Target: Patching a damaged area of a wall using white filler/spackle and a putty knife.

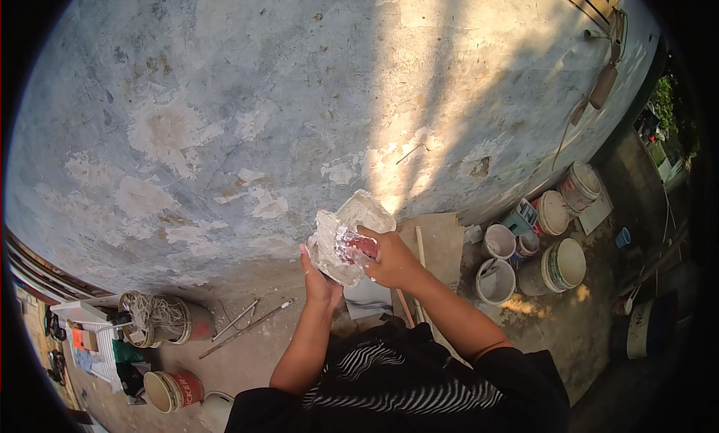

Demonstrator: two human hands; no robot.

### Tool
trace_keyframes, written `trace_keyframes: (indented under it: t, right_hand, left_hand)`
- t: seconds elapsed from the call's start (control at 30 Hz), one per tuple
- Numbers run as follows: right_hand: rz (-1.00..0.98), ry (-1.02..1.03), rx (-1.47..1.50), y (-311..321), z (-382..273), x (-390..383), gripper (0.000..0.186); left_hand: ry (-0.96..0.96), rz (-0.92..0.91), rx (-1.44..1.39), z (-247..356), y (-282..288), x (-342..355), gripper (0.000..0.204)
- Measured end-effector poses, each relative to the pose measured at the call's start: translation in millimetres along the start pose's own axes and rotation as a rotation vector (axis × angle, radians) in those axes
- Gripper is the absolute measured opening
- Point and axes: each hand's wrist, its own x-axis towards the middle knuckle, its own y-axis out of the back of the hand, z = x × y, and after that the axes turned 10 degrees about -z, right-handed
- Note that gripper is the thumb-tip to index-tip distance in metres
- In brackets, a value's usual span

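In front of the wall, my left hand (320, 287) is closed on the lower edge of a putty-coated plate (328, 242), its thumb up along the left side. My right hand (389, 261) is wrapped round the red handle (362, 246) of a putty trowel, smeared with white. A broad, flat face (367, 210) thick with whitish putty rises behind the handle. The two tools overlap, so where one ends and the other begins is partly hidden. Ahead stands a blue-grey wall (284, 81) with pale filled patches, and a sunlit band runs down it.
Several buckets (563, 264) cluster at the right by the wall. More stand at the lower left, one bucket (198, 324) beside tangled cord (152, 313). Thin rods (243, 329) lie on the floor. A brown board (442, 242) and a long stick (419, 246) lean near the wall.
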Motion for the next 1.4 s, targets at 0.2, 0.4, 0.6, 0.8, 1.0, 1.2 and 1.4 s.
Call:
trace_keyframes:
  t: [0.2,0.4,0.6,0.8,1.0,1.2,1.4]
  right_hand:
    - [-0.055,-0.067,0.307,-7,12,-1,0.036]
    - [0.052,-0.159,0.773,-25,34,-5,0.021]
    - [0.171,-0.269,1.004,-23,52,-7,0.019]
    - [0.290,-0.234,0.839,-11,55,-13,0.015]
    - [0.155,-0.217,0.333,-48,72,-33,0.040]
    - [-0.187,-0.188,0.119,-76,57,-21,0.050]
    - [-0.132,-0.258,0.858,-96,91,-7,0.024]
  left_hand:
    - [-0.047,-0.037,0.010,-6,3,3,0.072]
    - [-0.029,-0.008,0.083,-11,13,3,0.071]
    - [0.020,0.016,0.078,-13,18,-3,0.070]
    - [0.056,0.092,0.000,-8,35,-14,0.075]
    - [0.036,0.140,0.045,-18,49,-11,0.075]
    - [0.045,0.233,0.020,-5,79,-29,0.074]
    - [-0.068,0.252,-0.042,8,111,-27,0.075]
